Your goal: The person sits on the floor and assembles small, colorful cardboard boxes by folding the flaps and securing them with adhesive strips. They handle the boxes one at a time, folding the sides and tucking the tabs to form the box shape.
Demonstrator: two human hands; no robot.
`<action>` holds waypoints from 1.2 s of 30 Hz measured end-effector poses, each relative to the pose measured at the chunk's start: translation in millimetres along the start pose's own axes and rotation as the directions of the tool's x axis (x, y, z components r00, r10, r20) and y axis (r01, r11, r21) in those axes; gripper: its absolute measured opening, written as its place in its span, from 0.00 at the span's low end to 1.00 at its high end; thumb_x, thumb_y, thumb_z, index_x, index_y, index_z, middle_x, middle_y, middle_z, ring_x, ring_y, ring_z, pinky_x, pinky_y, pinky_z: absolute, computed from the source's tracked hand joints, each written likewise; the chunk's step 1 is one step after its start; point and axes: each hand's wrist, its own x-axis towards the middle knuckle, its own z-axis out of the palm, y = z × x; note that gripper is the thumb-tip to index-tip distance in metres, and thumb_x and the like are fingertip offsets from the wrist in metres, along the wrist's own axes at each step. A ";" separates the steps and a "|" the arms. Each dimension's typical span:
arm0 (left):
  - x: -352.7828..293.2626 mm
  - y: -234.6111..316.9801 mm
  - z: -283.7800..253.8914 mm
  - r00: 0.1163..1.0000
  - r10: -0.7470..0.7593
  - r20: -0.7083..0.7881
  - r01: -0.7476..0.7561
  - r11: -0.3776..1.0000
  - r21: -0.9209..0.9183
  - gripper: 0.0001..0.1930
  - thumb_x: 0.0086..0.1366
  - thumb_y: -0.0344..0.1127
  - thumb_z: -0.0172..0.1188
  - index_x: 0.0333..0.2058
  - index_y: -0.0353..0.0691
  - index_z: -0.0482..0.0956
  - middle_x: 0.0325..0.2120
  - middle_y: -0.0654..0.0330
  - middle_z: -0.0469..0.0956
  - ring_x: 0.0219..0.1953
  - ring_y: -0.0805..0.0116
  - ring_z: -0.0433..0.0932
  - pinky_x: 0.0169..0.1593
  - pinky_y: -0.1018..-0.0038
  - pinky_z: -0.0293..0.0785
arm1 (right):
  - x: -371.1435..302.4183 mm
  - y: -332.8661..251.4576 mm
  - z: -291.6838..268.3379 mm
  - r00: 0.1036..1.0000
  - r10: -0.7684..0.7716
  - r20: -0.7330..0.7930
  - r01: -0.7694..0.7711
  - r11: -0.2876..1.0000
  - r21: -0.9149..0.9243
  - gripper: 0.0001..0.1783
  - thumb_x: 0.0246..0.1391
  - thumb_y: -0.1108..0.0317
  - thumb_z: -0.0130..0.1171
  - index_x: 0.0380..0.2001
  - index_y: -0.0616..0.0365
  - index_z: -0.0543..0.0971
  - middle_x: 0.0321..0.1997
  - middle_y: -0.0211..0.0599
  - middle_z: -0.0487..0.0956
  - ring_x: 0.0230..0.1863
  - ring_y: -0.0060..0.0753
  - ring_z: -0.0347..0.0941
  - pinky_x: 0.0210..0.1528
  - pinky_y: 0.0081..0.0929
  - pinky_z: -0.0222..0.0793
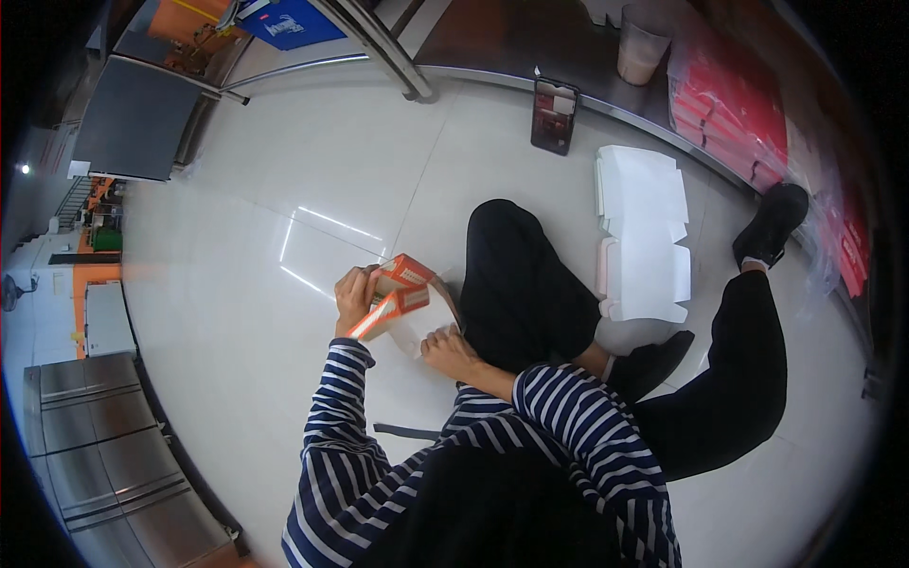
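Note:
Between my hands is a partly folded cardboard box (pixel 410 272), orange and white outside and pale inside, beside my bent knee. My left hand (pixel 354 295) grips its left side, fingers curled round the edge. Lower down and to the right, my right hand (pixel 449 351) is closed at the box's near wall, with some fingertips hidden. To the right of my legs, a stack of flat white cardboard box blanks (pixel 646 232) lies on the floor.
A phone (pixel 554 115) leans against the low steel shelf (pixel 511 43). On that shelf stand a plastic cup (pixel 642 47) and red packs in clear plastic (pixel 724 109). A steel table leg (pixel 379 47) rises at the top. Steel cabinets (pixel 104 454) line the left.

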 end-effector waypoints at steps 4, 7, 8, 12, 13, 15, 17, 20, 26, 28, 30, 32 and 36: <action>-3.2 -5.9 1.8 1.000 0.014 -0.006 -0.014 1.000 0.010 0.06 0.55 0.31 0.57 0.29 0.34 0.75 0.20 0.54 0.73 0.20 0.60 0.73 0.24 0.70 0.69 | 0.6 -1.8 -5.5 0.988 0.033 0.149 -0.038 0.999 0.033 0.08 0.43 0.66 0.50 0.22 0.57 0.77 0.23 0.35 0.77 0.26 0.33 0.74 0.30 0.37 0.67; -5.2 -7.2 1.5 1.000 0.016 -0.025 -0.018 0.997 -0.074 0.08 0.54 0.34 0.58 0.29 0.34 0.76 0.22 0.56 0.74 0.22 0.60 0.73 0.26 0.69 0.70 | 3.5 -1.6 -5.5 0.980 0.044 0.192 -0.064 0.993 0.099 0.08 0.44 0.66 0.50 0.23 0.56 0.77 0.23 0.34 0.77 0.26 0.33 0.74 0.28 0.37 0.67; -5.3 -6.8 0.3 0.999 0.017 -0.035 -0.021 0.994 -0.109 0.09 0.53 0.35 0.59 0.29 0.35 0.77 0.23 0.56 0.74 0.23 0.60 0.73 0.27 0.69 0.70 | 4.6 -1.9 -3.4 0.977 0.051 0.207 -0.078 0.989 0.128 0.08 0.44 0.65 0.50 0.24 0.56 0.77 0.23 0.34 0.77 0.27 0.33 0.75 0.28 0.37 0.67; -1.5 -4.4 -14.3 0.945 -0.194 0.263 0.284 0.887 -0.365 0.27 0.46 0.51 0.62 0.41 0.38 0.74 0.39 0.51 0.71 0.40 0.56 0.71 0.42 0.65 0.70 | 12.0 1.8 11.2 0.951 0.077 0.299 -0.175 0.932 0.318 0.11 0.44 0.63 0.51 0.27 0.58 0.76 0.31 0.37 0.77 0.36 0.38 0.73 0.31 0.41 0.68; -2.5 -3.0 -14.3 0.902 -0.242 0.358 0.397 0.791 -0.465 0.33 0.43 0.55 0.62 0.45 0.40 0.72 0.44 0.50 0.68 0.45 0.55 0.69 0.47 0.63 0.68 | 14.3 5.0 16.4 0.944 0.051 0.327 -0.176 0.913 0.367 0.14 0.44 0.62 0.52 0.31 0.60 0.76 0.35 0.39 0.76 0.39 0.41 0.72 0.33 0.42 0.69; -6.7 -0.5 -21.2 0.849 -0.241 0.471 0.486 0.708 -0.513 0.43 0.37 0.62 0.63 0.52 0.43 0.67 0.51 0.50 0.61 0.54 0.52 0.62 0.54 0.59 0.62 | 10.6 5.9 23.7 0.955 0.053 0.292 -0.170 0.905 0.389 0.19 0.43 0.60 0.53 0.38 0.59 0.75 0.44 0.44 0.71 0.46 0.46 0.67 0.36 0.43 0.69; -8.6 7.3 -30.6 0.845 -0.169 0.508 0.434 0.771 -0.466 0.53 0.31 0.67 0.64 0.57 0.47 0.61 0.57 0.50 0.54 0.60 0.49 0.53 0.60 0.56 0.55 | 3.2 5.9 10.5 0.979 0.120 0.166 -0.170 0.929 0.329 0.23 0.44 0.59 0.54 0.45 0.56 0.72 0.54 0.49 0.64 0.52 0.51 0.61 0.40 0.43 0.69; -13.1 17.7 -38.4 0.850 -0.201 0.486 0.442 0.775 -0.451 0.57 0.25 0.64 0.69 0.58 0.48 0.59 0.60 0.50 0.47 0.63 0.48 0.47 0.61 0.54 0.51 | 7.4 10.1 -16.2 0.966 0.104 0.239 -0.177 0.934 0.311 0.28 0.46 0.55 0.54 0.53 0.47 0.67 0.60 0.51 0.57 0.57 0.54 0.55 0.46 0.51 0.64; -23.5 25.4 -42.0 0.885 -0.213 0.414 0.353 0.886 -0.301 0.48 0.33 0.54 0.71 0.56 0.47 0.63 0.61 0.50 0.49 0.62 0.49 0.50 0.58 0.55 0.57 | 7.9 4.2 3.4 0.953 0.158 0.259 -0.226 0.939 0.259 0.29 0.48 0.47 0.51 0.54 0.39 0.65 0.62 0.53 0.54 0.59 0.56 0.53 0.50 0.52 0.61; -28.4 20.5 -40.3 0.885 -0.224 0.409 0.353 0.894 -0.275 0.44 0.36 0.53 0.70 0.55 0.46 0.65 0.60 0.50 0.51 0.62 0.50 0.51 0.58 0.56 0.58 | 8.5 4.0 6.0 0.945 0.164 0.283 -0.232 0.947 0.224 0.30 0.48 0.44 0.51 0.55 0.38 0.65 0.62 0.52 0.53 0.59 0.56 0.52 0.50 0.51 0.61; -25.0 23.2 -41.9 0.858 -0.289 0.424 0.442 0.836 -0.326 0.41 0.38 0.52 0.69 0.53 0.45 0.67 0.60 0.51 0.52 0.62 0.50 0.51 0.59 0.56 0.56 | 7.8 5.2 8.7 0.940 0.170 0.296 -0.234 0.953 0.195 0.31 0.47 0.43 0.50 0.55 0.38 0.64 0.63 0.52 0.53 0.59 0.55 0.51 0.49 0.51 0.62; -22.4 27.7 -46.0 0.852 -0.298 0.431 0.457 0.824 -0.335 0.41 0.39 0.54 0.68 0.53 0.45 0.67 0.61 0.51 0.51 0.62 0.50 0.50 0.59 0.55 0.55 | 7.6 5.3 11.1 0.941 0.165 0.295 -0.223 0.958 0.179 0.32 0.47 0.42 0.50 0.56 0.38 0.64 0.63 0.51 0.52 0.60 0.55 0.51 0.49 0.50 0.62; -22.9 47.5 -49.2 0.900 -0.344 0.266 0.425 0.826 -0.370 0.41 0.37 0.56 0.68 0.52 0.48 0.69 0.61 0.52 0.50 0.62 0.49 0.51 0.59 0.57 0.56 | 5.3 3.6 11.4 0.943 0.139 0.302 -0.179 0.978 0.109 0.33 0.47 0.41 0.50 0.55 0.40 0.64 0.64 0.50 0.52 0.60 0.54 0.50 0.48 0.49 0.63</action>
